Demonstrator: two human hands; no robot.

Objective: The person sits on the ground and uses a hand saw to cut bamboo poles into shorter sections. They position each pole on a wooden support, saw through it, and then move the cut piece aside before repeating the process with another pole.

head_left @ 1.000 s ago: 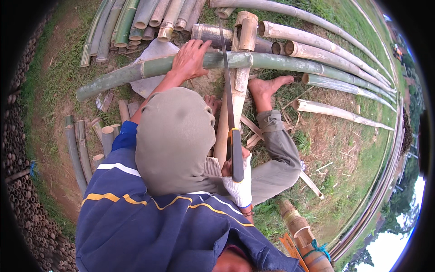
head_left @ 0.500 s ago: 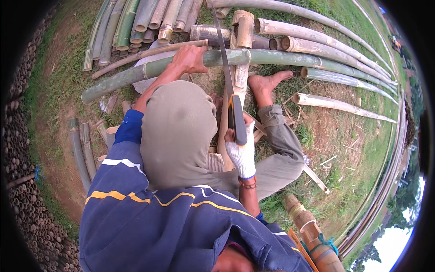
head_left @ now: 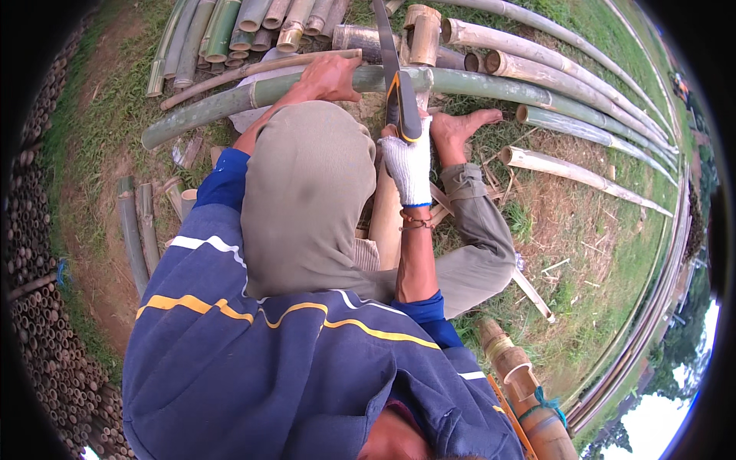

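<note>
A long green bamboo pole [head_left: 285,89] lies crosswise in front of me. My bare left hand [head_left: 331,78] presses down on it, fingers wrapped over the far side and thumb toward me. Right of that hand, a handsaw [head_left: 389,47] with a long blade and a black and orange handle crosses the pole. My right hand [head_left: 408,165], in a white knit glove, is closed round the saw handle. An upright cut bamboo piece [head_left: 425,38] stands just beyond the pole, beside the blade.
Cut bamboo lengths [head_left: 253,14] lie stacked at the far left. More long poles [head_left: 560,130] fan out on the right. My bare foot [head_left: 464,130] is close to the pole, right of the saw. A bamboo post with blue-green cord [head_left: 546,406] stands at lower right.
My right hand has pushed the saw forward, away from me, so its handle is now near the pole. My left hand keeps its hold on the bamboo.
</note>
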